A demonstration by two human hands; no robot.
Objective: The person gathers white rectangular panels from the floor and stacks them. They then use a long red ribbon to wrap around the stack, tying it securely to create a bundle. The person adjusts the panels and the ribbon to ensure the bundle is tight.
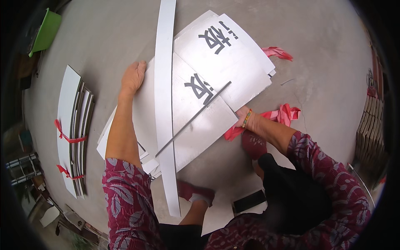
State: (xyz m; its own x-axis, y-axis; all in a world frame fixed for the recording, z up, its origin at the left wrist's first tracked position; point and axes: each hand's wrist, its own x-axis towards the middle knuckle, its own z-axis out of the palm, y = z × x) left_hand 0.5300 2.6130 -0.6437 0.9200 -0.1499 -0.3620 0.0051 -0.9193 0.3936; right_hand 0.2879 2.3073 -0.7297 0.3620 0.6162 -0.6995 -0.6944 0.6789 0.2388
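Note:
A stack of flat white boards (200, 137), some bearing large dark characters, lies in front of me at a slant. My left hand (134, 76) is at its upper left edge, thumb against the rim; its fingertips are partly hidden. At the lower right edge, my right hand (241, 116) is against the boards, its fingers mostly hidden beneath or behind them. Across the stack lies a long white strip (164, 106), and a thin grey strip (193, 118) crosses it diagonally. Red plastic ribbon (282, 114) lies beside my right wrist, and another red piece (279, 53) sticks out beyond the stack.
A bundle of white strips (67, 106) tied with red ribbon lies on the concrete floor at left. A green plastic tub (47, 31) stands at the upper left. Stacked slats (370, 125) are at far right. A dark rectangular piece (249, 201) lies near my feet.

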